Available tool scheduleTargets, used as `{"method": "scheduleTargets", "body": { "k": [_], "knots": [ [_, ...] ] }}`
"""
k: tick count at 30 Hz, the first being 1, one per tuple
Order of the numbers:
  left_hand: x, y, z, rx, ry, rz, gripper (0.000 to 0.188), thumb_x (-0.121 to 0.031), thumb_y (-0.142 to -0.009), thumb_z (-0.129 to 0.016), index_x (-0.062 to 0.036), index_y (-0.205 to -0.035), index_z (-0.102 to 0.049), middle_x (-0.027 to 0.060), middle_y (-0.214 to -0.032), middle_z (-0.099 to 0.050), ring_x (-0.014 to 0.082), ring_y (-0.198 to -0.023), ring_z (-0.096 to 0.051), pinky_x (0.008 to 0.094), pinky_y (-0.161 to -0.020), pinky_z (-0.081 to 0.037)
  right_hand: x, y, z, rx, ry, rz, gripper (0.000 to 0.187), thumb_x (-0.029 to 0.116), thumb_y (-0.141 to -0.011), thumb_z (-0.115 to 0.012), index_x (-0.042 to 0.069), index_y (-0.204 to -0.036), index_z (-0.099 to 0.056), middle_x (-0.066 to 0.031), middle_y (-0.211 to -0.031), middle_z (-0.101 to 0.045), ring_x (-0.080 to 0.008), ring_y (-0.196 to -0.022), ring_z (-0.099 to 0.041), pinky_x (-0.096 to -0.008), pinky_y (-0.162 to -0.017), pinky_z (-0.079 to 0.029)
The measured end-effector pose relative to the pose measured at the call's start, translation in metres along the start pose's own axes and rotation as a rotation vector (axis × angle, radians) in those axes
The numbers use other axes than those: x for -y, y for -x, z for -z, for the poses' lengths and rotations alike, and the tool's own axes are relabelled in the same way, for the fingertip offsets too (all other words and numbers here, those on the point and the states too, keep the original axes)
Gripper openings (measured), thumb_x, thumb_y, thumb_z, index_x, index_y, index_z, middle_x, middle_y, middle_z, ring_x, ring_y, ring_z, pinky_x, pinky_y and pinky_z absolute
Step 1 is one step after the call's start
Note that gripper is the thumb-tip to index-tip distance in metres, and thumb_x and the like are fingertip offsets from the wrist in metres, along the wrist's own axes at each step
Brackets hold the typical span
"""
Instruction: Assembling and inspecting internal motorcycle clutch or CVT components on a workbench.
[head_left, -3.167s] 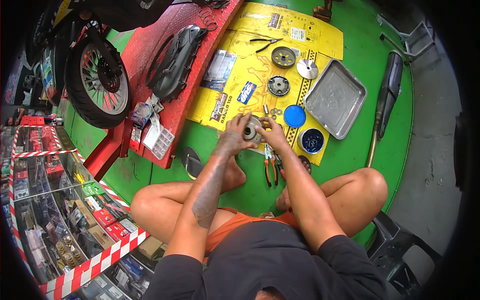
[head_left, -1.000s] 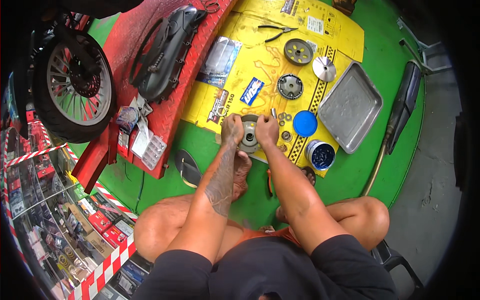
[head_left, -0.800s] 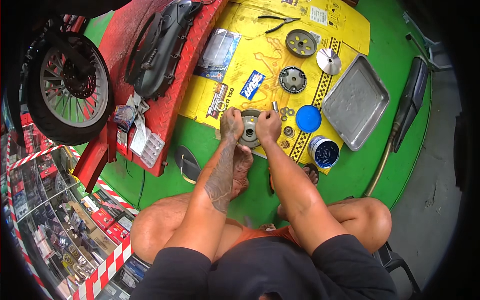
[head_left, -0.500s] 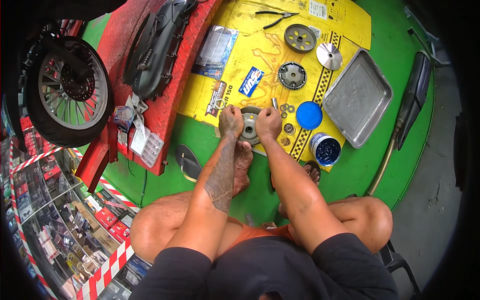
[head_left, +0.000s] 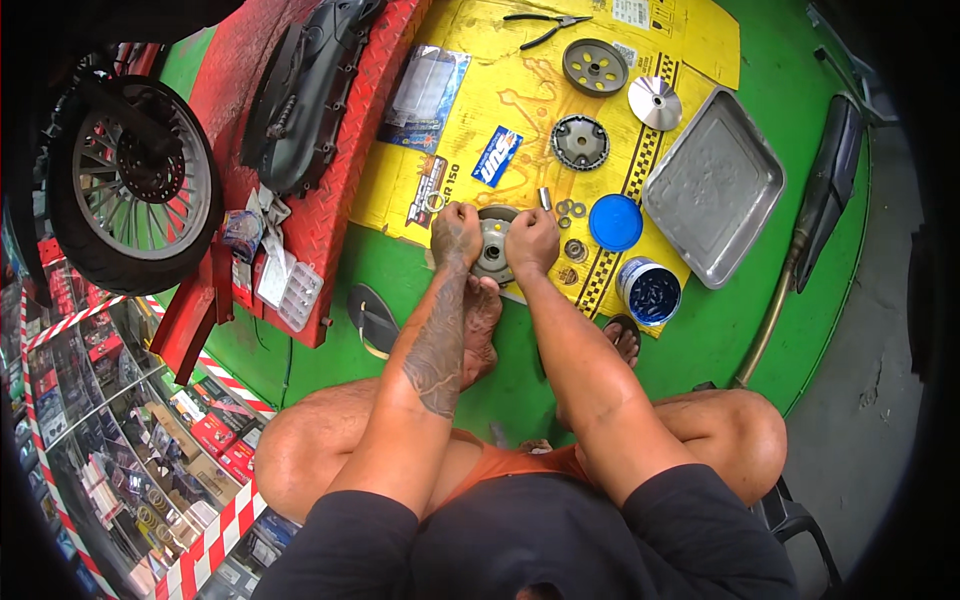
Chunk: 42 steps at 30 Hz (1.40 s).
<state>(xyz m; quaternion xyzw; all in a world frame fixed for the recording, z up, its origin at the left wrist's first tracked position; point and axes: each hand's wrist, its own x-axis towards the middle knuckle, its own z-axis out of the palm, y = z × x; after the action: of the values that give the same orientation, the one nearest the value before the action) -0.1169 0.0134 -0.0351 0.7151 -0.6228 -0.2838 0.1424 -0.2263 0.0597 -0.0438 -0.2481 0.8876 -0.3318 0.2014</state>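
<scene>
A round grey metal pulley (head_left: 492, 252) with a hole in its middle sits at the near edge of the yellow cardboard (head_left: 520, 110). My left hand (head_left: 457, 236) is closed on its left rim, and my right hand (head_left: 532, 242) grips the right rim. The fingertips are largely hidden. My bare foot (head_left: 482, 325) is just below the pulley. Beside my right hand stand a short metal sleeve (head_left: 544, 198), several small washers (head_left: 571, 209) and a bearing (head_left: 575, 250). Farther right are a blue lid (head_left: 615, 222) and an open tub (head_left: 650, 291) of dark blue grease.
Beyond lie a toothed clutch plate (head_left: 580, 142), a clutch bell (head_left: 595, 67), a shiny cone-faced disc (head_left: 655, 103) and pliers (head_left: 547, 30). A metal tray (head_left: 715, 190) is at the right, an exhaust (head_left: 825, 190) past it. A red ramp (head_left: 365, 110) and a wheel (head_left: 140, 180) flank the left.
The whole view has shifted slightly, so things on the cardboard appear a little farther up and left. Both hands keep their grip on the pulley, with little visible movement.
</scene>
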Motion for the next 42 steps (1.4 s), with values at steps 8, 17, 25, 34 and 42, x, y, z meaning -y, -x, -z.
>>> {"method": "scheduleTargets", "body": {
  "k": [8,17,25,34,42],
  "knots": [
    [0.009,0.004,-0.008,-0.108,0.103,-0.041,0.031,-0.026,-0.095,-0.052,-0.0007,-0.081,-0.063,0.0222,-0.079,-0.068,0.0437,-0.072,-0.061,0.0515,-0.069,-0.049,0.000,-0.005,0.002,0.041,0.039,0.033,0.025,0.023,-0.090,-0.052,0.005,-0.078,-0.064,-0.0142,-0.087,-0.070,-0.0440,-0.075,-0.061,-0.0534,-0.069,-0.050],
    [0.022,-0.002,-0.019,-0.121,0.159,-0.054,0.030,-0.024,-0.094,-0.052,-0.0003,-0.079,-0.062,0.0217,-0.076,-0.067,0.0424,-0.068,-0.058,0.0514,-0.066,-0.047,0.002,-0.009,0.000,0.066,0.102,0.049,0.021,0.021,-0.087,-0.053,0.007,-0.077,-0.064,-0.0132,-0.087,-0.069,-0.0437,-0.073,-0.062,-0.0531,-0.067,-0.050],
    [0.022,0.002,-0.015,-0.140,0.146,-0.064,0.029,-0.023,-0.093,-0.052,0.0001,-0.078,-0.061,0.0216,-0.076,-0.067,0.0415,-0.068,-0.058,0.0502,-0.066,-0.047,0.006,-0.004,0.007,0.099,0.055,0.029,0.020,0.022,-0.087,-0.053,0.007,-0.078,-0.063,-0.0127,-0.088,-0.069,-0.0435,-0.073,-0.062,-0.0532,-0.066,-0.050],
    [0.019,-0.001,-0.013,-0.103,0.157,-0.034,0.029,-0.023,-0.093,-0.053,0.0005,-0.078,-0.062,0.0209,-0.075,-0.066,0.0388,-0.067,-0.058,0.0486,-0.067,-0.048,0.013,-0.006,0.011,0.115,0.086,0.063,0.024,0.023,-0.091,-0.053,0.005,-0.082,-0.065,-0.0147,-0.090,-0.070,-0.0437,-0.076,-0.063,-0.0545,-0.069,-0.050],
    [0.014,-0.001,-0.012,-0.077,0.116,0.027,0.030,-0.023,-0.094,-0.053,0.0004,-0.078,-0.062,0.0207,-0.074,-0.066,0.0383,-0.068,-0.058,0.0483,-0.067,-0.048,0.056,-0.037,0.008,0.542,0.244,0.260,0.044,0.033,-0.097,-0.049,-0.002,-0.086,-0.074,-0.0221,-0.089,-0.073,-0.0455,-0.080,-0.067,-0.0536,-0.074,-0.054]
  ]
}}
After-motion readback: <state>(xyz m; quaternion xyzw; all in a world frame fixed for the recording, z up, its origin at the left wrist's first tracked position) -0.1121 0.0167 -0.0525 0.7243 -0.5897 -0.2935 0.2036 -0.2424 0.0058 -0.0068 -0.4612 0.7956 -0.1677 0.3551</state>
